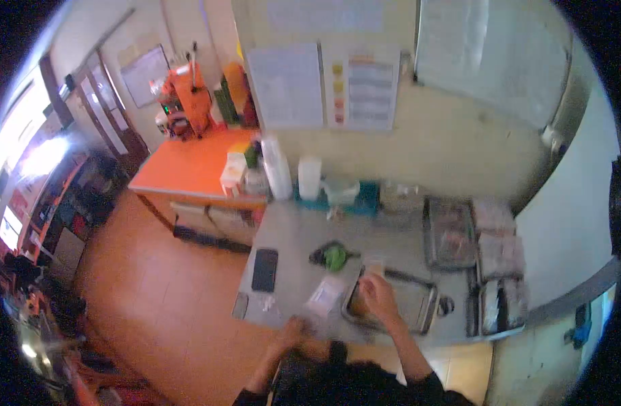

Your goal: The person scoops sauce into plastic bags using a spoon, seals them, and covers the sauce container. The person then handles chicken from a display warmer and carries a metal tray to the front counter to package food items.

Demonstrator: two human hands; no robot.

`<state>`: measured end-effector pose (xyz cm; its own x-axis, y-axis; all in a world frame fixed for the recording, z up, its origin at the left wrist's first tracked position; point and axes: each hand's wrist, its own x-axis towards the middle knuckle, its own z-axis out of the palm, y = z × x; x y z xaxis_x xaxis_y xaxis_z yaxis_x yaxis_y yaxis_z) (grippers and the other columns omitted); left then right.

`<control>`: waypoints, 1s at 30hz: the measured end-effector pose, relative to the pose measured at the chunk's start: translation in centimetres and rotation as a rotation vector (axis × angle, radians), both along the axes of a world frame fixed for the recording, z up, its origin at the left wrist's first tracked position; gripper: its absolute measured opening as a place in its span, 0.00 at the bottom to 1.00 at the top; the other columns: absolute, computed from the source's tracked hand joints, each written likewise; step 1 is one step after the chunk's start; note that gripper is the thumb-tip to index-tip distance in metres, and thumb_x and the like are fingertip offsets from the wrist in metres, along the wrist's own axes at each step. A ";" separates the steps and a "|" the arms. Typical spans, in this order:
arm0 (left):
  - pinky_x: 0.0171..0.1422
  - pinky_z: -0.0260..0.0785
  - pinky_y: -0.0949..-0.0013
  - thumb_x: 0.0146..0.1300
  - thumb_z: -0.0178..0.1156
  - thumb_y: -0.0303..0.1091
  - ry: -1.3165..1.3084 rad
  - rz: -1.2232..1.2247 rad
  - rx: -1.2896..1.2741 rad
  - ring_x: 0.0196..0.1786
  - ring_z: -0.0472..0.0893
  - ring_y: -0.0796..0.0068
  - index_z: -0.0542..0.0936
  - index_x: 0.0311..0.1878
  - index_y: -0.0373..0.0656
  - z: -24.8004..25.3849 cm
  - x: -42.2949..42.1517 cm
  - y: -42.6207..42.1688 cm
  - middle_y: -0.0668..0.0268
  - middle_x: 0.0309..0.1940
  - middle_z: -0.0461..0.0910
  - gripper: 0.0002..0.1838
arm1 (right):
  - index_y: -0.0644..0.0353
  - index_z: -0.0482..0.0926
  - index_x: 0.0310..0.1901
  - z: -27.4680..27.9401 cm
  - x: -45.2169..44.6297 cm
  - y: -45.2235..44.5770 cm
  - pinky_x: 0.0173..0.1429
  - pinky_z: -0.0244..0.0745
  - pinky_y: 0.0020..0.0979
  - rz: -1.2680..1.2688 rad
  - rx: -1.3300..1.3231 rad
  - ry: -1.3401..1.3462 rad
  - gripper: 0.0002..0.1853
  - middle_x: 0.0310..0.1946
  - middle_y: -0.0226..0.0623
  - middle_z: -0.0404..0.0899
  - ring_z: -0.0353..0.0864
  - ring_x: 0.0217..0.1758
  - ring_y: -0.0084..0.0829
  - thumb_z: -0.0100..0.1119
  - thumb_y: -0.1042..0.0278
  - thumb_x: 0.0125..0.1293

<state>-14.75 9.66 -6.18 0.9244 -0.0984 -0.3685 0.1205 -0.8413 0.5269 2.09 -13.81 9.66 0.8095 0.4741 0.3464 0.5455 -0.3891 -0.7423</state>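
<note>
My right hand (pixel 377 295) is over the left part of a dark-rimmed tray (pixel 429 308), its fingers drawn together beside a small pale cup-like item (pixel 375 264). Whatever lies between those fingers is too blurred to name. Near the front edge of the grey table (pixel 297 233), my left hand (pixel 295 330) is low and blurred, close to a white packet (pixel 325 296). Behind the packet sits a green item (pixel 335 258) on something black.
A black phone (pixel 264 270) lies at the table's left. Packed trays (pixel 450 233) and clear packs (pixel 501 254) line the right side. At the back stand a white roll (pixel 276 169) and a teal tray (pixel 369 197). An orange table (pixel 182 166) adjoins at the left.
</note>
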 end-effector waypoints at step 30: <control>0.57 0.60 0.50 0.38 0.66 0.48 -0.539 0.099 0.198 0.56 0.65 0.48 0.62 0.57 0.33 7.0 4.0 0.4 0.48 0.52 0.64 0.44 | 0.57 0.77 0.43 -6.3 -3.7 6.3 0.65 0.50 0.50 0.159 -0.892 -0.298 0.22 0.50 0.37 0.72 0.62 0.61 0.38 0.64 0.67 0.40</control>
